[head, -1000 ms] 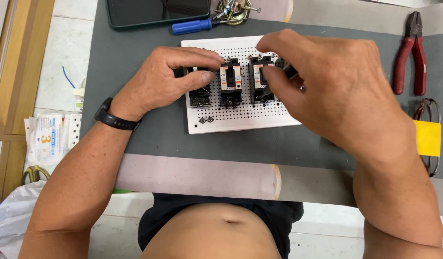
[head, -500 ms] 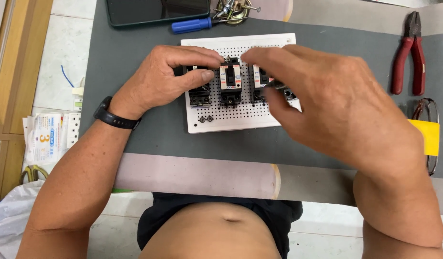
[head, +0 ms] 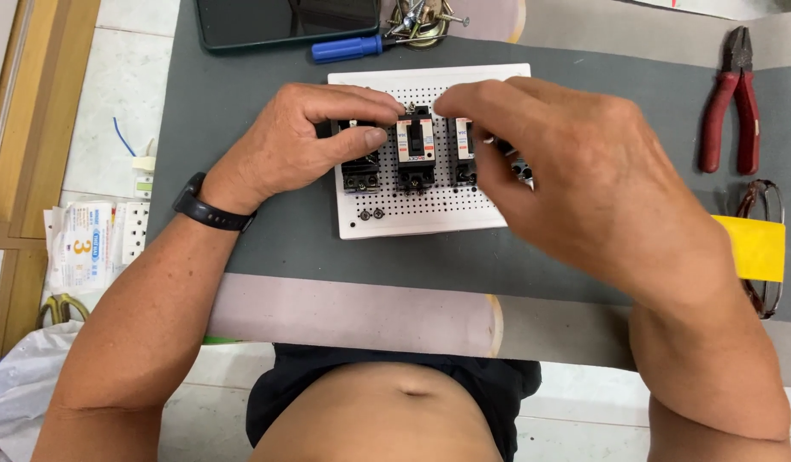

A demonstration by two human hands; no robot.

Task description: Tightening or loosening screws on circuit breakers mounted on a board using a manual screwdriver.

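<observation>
A white perforated board (head: 429, 210) lies on a grey mat (head: 241, 111), and a row of black circuit breakers stands on it. My left hand (head: 305, 145) grips the leftmost breaker (head: 361, 175) between thumb and fingers. The middle breaker (head: 416, 152) stands free between my hands. My right hand (head: 575, 184) reaches over the right side of the board and its fingers close around the right breaker (head: 464, 154), hiding most of it. Two small screws (head: 371, 214) lie on the board near its front edge.
A blue-handled screwdriver (head: 348, 49), a dish of screws (head: 417, 19) and a dark tablet (head: 284, 21) lie at the back. Red-handled pliers (head: 736, 98) rest at the right, with glasses (head: 767, 248) and a yellow pad (head: 755, 248) below them. Papers (head: 83, 248) and scissors (head: 62, 305) lie at the left.
My right hand has shifted left along the board, from its right end towards the middle breaker. My left hand has stayed on the leftmost breaker.
</observation>
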